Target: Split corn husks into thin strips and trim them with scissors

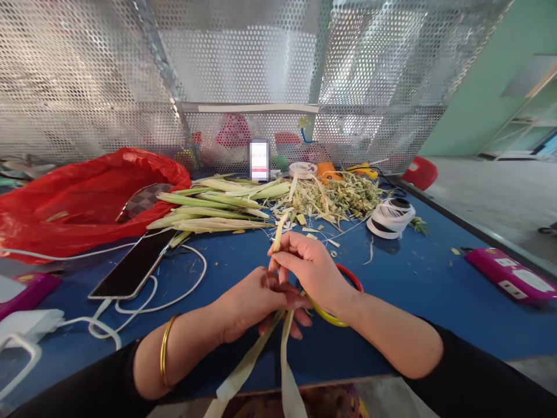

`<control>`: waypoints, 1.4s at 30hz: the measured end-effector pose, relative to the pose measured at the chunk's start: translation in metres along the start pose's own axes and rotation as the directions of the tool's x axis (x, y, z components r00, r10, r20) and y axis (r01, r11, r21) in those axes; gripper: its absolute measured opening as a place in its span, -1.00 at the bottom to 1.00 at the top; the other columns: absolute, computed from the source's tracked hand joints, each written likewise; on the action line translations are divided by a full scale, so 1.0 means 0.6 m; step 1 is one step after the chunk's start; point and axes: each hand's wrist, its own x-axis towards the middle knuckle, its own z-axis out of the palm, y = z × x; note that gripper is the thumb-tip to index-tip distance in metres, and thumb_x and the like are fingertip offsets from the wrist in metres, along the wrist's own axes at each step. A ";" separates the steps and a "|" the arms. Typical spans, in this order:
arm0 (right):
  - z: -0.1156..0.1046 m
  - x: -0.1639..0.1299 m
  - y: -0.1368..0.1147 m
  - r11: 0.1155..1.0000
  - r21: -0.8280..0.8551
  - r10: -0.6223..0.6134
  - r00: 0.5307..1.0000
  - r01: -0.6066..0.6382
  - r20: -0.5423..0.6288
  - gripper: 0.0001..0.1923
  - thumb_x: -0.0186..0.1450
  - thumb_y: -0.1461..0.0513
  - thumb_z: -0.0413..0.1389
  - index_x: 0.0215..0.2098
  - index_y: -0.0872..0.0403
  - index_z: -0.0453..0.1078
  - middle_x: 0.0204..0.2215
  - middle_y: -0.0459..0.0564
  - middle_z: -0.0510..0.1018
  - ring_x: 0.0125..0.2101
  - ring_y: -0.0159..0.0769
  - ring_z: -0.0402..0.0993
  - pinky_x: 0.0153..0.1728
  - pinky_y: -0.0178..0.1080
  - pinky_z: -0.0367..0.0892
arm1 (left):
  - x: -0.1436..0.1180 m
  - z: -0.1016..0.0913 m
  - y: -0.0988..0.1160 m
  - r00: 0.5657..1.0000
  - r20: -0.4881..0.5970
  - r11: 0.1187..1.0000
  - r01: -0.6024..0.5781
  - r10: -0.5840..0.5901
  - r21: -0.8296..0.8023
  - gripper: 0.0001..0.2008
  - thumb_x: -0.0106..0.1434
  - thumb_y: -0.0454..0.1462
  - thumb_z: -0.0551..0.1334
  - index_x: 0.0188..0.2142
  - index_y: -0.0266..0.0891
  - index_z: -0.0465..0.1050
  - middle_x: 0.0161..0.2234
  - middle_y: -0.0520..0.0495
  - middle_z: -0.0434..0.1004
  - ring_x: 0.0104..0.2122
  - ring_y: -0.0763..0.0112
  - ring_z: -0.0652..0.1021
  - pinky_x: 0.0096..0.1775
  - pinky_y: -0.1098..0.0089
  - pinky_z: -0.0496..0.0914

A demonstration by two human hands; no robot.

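My left hand (255, 302) and my right hand (311, 270) meet over the blue table (413, 278), both gripping a pale green leaf strip (278, 232). The strip's tip sticks up above my right fingers. Its two long ends (261, 360) hang down past the table's front edge toward me. Scissors with red and yellow handles (348, 276) lie under my right wrist. A gold bangle (164, 351) sits on my left forearm.
A pile of green leaf stalks (213, 206) and shredded trimmings (339, 197) lies behind my hands. A red plastic bag (87, 197), a phone (134, 264) on white cables and a white charger (26, 325) sit left. White string spool (389, 217) and magenta case (509, 276) sit right. Perforated metal screen behind.
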 end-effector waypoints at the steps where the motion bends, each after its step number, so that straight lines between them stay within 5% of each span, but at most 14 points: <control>1: -0.002 0.002 0.001 1.000 -0.012 -0.014 1.000 0.014 0.011 -0.94 0.24 0.32 0.02 -0.39 0.09 0.32 -0.54 -0.15 0.45 -0.62 -0.49 0.32 -0.54 -0.39 0.27 | 0.001 -0.001 -0.001 1.000 -0.006 1.000 0.005 -0.005 -0.012 -0.75 0.05 -0.19 0.34 -0.38 -0.38 0.53 -0.44 -0.17 0.61 -0.58 0.42 0.56 -0.75 0.62 0.12; 5: -0.019 0.009 -0.002 0.955 -0.254 -0.172 0.983 0.153 -0.057 -0.90 0.27 0.27 0.02 -0.25 0.07 0.34 -0.37 -0.06 0.51 -0.49 -0.42 0.43 -0.41 -0.34 0.32 | 0.004 -0.012 -0.002 0.999 -0.047 0.991 -0.003 -0.003 -0.133 -0.73 0.11 -0.17 0.29 -0.35 -0.39 0.55 -0.41 -0.22 0.62 -0.52 0.39 0.59 -0.76 0.64 0.06; 9: -0.036 0.005 -0.018 0.782 -0.584 -0.394 0.898 0.217 -0.194 -0.89 0.28 0.19 0.04 -0.30 0.06 0.35 -0.39 -0.05 0.49 -0.38 -0.35 0.41 -0.34 -0.33 0.27 | 0.004 -0.031 0.010 0.987 -0.145 0.944 -0.109 0.066 -0.312 -0.70 0.22 -0.17 0.16 -0.28 -0.38 0.53 -0.32 -0.30 0.61 -0.37 0.26 0.62 -0.75 0.64 0.10; 14: -0.030 -0.004 -0.019 0.713 -0.700 -0.176 0.975 0.031 -0.136 -0.58 0.30 0.00 -0.01 -0.61 0.05 0.20 -0.70 -0.16 0.29 -0.64 -0.42 0.18 -0.59 -0.34 0.05 | 0.005 -0.049 0.019 0.945 -0.273 0.895 -0.273 0.180 -0.353 -0.76 0.22 -0.27 0.17 -0.22 -0.37 0.53 -0.33 -0.23 0.61 -0.49 0.45 0.55 -0.72 0.64 0.14; 18: -0.015 -0.006 0.000 0.679 -0.732 0.021 0.998 -0.055 -0.056 -0.58 0.24 -0.02 0.06 -0.64 0.05 0.20 -0.72 -0.14 0.31 -0.67 -0.41 0.17 -0.62 -0.33 0.00 | 0.009 -0.053 0.019 0.887 -0.403 0.876 -0.366 0.226 -0.315 -0.83 0.18 -0.32 0.22 -0.26 -0.36 0.53 -0.33 -0.20 0.60 -0.53 0.53 0.51 -0.71 0.64 0.14; 22: -0.010 -0.006 0.006 0.618 -0.785 -0.038 0.999 0.046 0.028 -0.65 0.30 0.16 -0.01 -0.63 0.05 0.18 -0.68 -0.14 0.31 -0.63 -0.41 0.17 -0.59 -0.34 0.00 | 0.012 -0.054 0.019 0.873 -0.441 0.872 -0.371 0.210 -0.320 -0.84 0.18 -0.32 0.23 -0.26 -0.34 0.52 -0.32 -0.21 0.61 -0.43 0.47 0.55 -0.71 0.66 0.09; 25: -0.014 -0.007 0.005 0.455 -0.875 -0.119 0.985 0.163 0.121 -0.69 0.26 0.27 -0.01 -0.65 0.07 0.17 -0.67 -0.15 0.29 -0.63 -0.42 0.16 -0.56 -0.32 -0.02 | 0.014 -0.053 0.016 0.857 -0.477 0.866 -0.378 0.194 -0.327 -0.87 0.18 -0.32 0.23 -0.32 -0.36 0.52 -0.34 -0.21 0.61 -0.48 0.51 0.53 -0.71 0.65 0.06; 29: -0.017 -0.009 0.008 0.123 -0.955 -0.326 0.919 0.271 0.219 -0.76 0.30 0.31 -0.04 -0.51 0.11 0.34 -0.57 -0.06 0.39 -0.55 -0.35 0.27 -0.41 -0.25 0.09 | 0.013 -0.052 0.013 0.870 -0.449 0.857 -0.381 0.205 -0.346 -0.82 0.17 -0.28 0.24 -0.28 -0.35 0.53 -0.30 -0.21 0.60 -0.41 0.47 0.54 -0.70 0.64 0.08; 32: -0.014 -0.012 0.010 -0.019 -0.928 -0.505 0.798 0.372 0.330 -0.82 0.33 0.30 -0.05 -0.27 0.16 0.40 -0.42 0.03 0.45 -0.40 -0.27 0.35 -0.27 -0.19 0.14 | 0.007 -0.049 0.016 0.896 -0.395 0.857 -0.359 0.204 -0.370 -0.79 0.14 -0.30 0.23 -0.24 -0.32 0.55 -0.32 -0.16 0.59 -0.45 0.49 0.50 -0.67 0.61 0.11; 35: -0.006 -0.014 0.009 -0.138 -0.817 -0.460 0.695 0.560 0.553 -0.76 0.35 0.36 -0.10 -0.11 0.14 0.36 -0.38 0.01 0.44 -0.35 -0.26 0.35 -0.19 -0.15 0.16 | 0.003 -0.046 0.017 0.917 -0.339 0.860 -0.337 0.209 -0.384 -0.77 0.08 -0.34 0.25 -0.24 -0.31 0.56 -0.36 -0.10 0.58 -0.55 0.55 0.43 -0.63 0.59 0.15; 38: -0.002 -0.014 0.011 -0.210 -0.762 -0.371 0.671 0.613 0.642 -0.75 0.34 0.39 -0.11 -0.18 0.15 0.39 -0.41 0.01 0.43 -0.35 -0.25 0.33 -0.17 -0.12 0.16 | 0.005 -0.044 0.015 0.916 -0.329 0.860 -0.348 0.228 -0.373 -0.75 0.06 -0.32 0.28 -0.23 -0.32 0.55 -0.42 -0.07 0.55 -0.61 0.61 0.36 -0.64 0.58 0.11; 42: -0.006 -0.016 0.015 -0.159 -0.757 -0.393 0.663 0.634 0.638 -0.73 0.35 0.38 -0.13 -0.32 0.14 0.40 -0.46 -0.02 0.42 -0.41 -0.29 0.32 -0.18 -0.13 0.17 | 0.008 -0.043 0.012 0.906 -0.337 0.868 -0.369 0.256 -0.333 -0.74 0.05 -0.30 0.31 -0.22 -0.35 0.55 -0.45 -0.07 0.52 -0.64 0.64 0.30 -0.66 0.58 0.04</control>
